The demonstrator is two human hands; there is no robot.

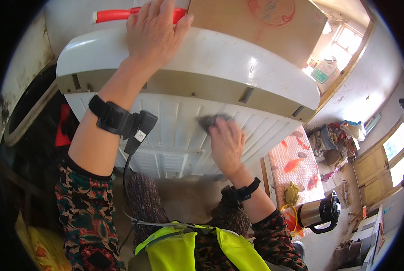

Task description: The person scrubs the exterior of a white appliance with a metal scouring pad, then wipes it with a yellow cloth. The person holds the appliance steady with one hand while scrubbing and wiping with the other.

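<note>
A white household appliance (222, 54), possibly a washing machine, stands before me with its ribbed panel (174, 111) facing me. My left hand (156, 28) lies on its curved top edge. Under and behind those fingers is a red object with a pale end (112, 16); whether I grip it cannot be told. Lower down, my right hand (227, 144) holds a dark scrubbing pad or cloth (210, 122) against the ribbed panel. The pad is blurred, so its exact kind is unclear.
A cardboard box (256, 30) sits on the appliance's top. To the right, a steel kettle (319, 212) and a yellowish cloth (291, 193) rest on a fish-patterned table cover (290, 155). A black cable (125, 179) hangs from the device on my left wrist. Bundled fabrics (334, 142) lie farther right.
</note>
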